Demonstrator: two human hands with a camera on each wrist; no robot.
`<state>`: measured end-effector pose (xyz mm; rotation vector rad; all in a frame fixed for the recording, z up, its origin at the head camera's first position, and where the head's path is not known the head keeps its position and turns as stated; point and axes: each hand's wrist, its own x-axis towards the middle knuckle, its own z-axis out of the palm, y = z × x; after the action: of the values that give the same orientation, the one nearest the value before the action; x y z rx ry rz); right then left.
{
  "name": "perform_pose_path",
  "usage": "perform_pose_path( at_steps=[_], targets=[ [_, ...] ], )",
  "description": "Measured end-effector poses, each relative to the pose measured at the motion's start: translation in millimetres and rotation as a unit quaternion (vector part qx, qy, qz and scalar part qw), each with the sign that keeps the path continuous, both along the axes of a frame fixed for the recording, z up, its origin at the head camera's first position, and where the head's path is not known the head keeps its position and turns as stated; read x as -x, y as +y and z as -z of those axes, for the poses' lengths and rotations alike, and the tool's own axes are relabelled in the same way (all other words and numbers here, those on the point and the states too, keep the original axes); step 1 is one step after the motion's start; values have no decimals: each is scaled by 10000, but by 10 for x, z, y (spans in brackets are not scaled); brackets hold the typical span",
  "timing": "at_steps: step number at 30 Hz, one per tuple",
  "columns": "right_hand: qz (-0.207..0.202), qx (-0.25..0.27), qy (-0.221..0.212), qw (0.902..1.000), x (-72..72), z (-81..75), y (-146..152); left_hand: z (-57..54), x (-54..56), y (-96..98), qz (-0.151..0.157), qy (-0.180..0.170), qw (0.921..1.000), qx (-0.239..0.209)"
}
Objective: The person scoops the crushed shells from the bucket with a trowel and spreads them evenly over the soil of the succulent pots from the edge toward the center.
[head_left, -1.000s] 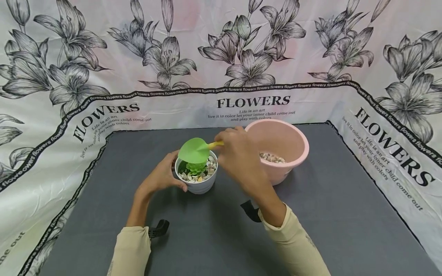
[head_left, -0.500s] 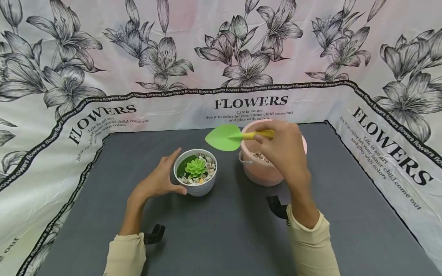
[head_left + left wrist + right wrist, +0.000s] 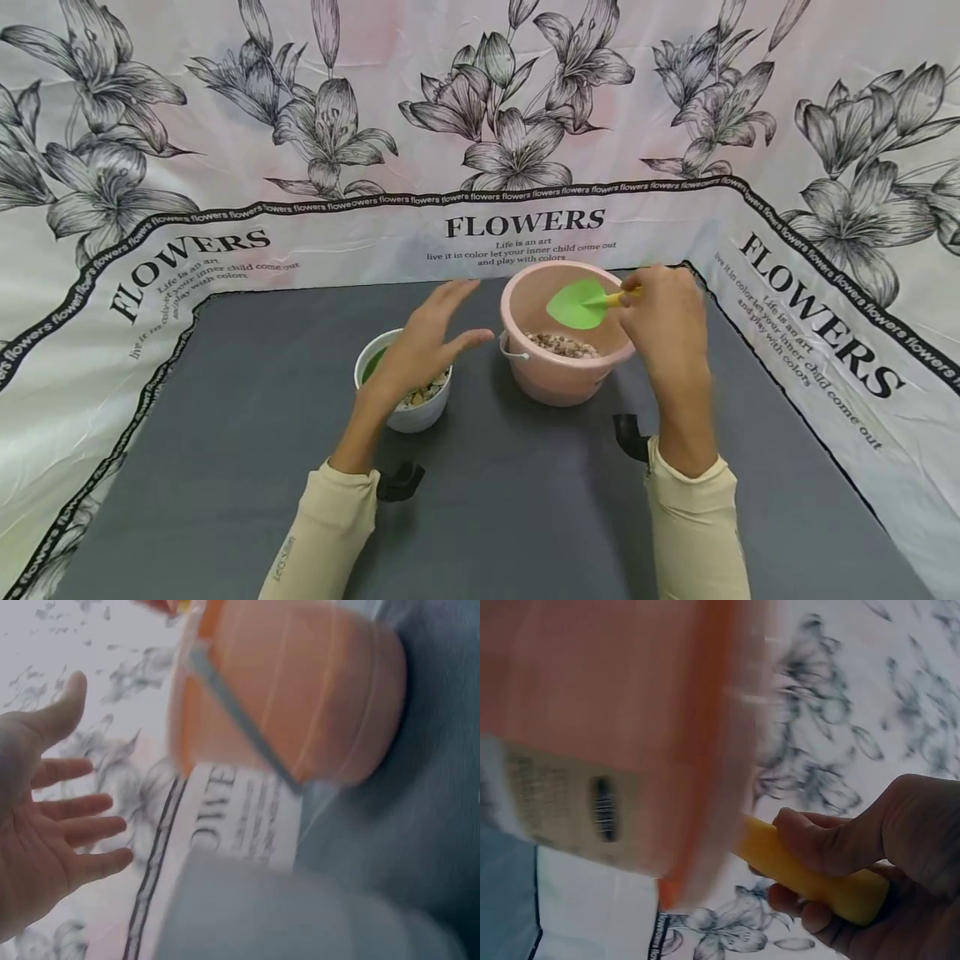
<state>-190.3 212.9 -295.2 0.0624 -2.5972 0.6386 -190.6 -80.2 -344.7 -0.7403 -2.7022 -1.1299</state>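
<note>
Left hand (image 3: 420,343) now off white pot (image 3: 420,418), extended toward pink bucket (image 3: 551,385); right hand (image 3: 666,315) now has green trowel (image 3: 577,305) at bucket's mouth.

The white cloth (image 3: 645,229) reads "FLOWERS" three times, over "Life is an art live it in color let your inner child come out and play with colors"; its black band (image 3: 453,198) repeats "flowers". The pink bucket (image 3: 555,386) bears a blurred label (image 3: 574,806).

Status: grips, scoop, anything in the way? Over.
Left grip empty, partly hiding white pot from head camera. Right grip holds scoop by yellow handle. Blade at mouth of pink bucket; nothing visible blocking it.
</note>
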Motion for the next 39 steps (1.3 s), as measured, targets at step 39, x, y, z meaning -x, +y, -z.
perform_pose_path(
  at_steps=[39],
  targets=[
    [-559,239,-1129,9917,369,337,68,322,50,690,-294,-408,9987,49]
  ],
)
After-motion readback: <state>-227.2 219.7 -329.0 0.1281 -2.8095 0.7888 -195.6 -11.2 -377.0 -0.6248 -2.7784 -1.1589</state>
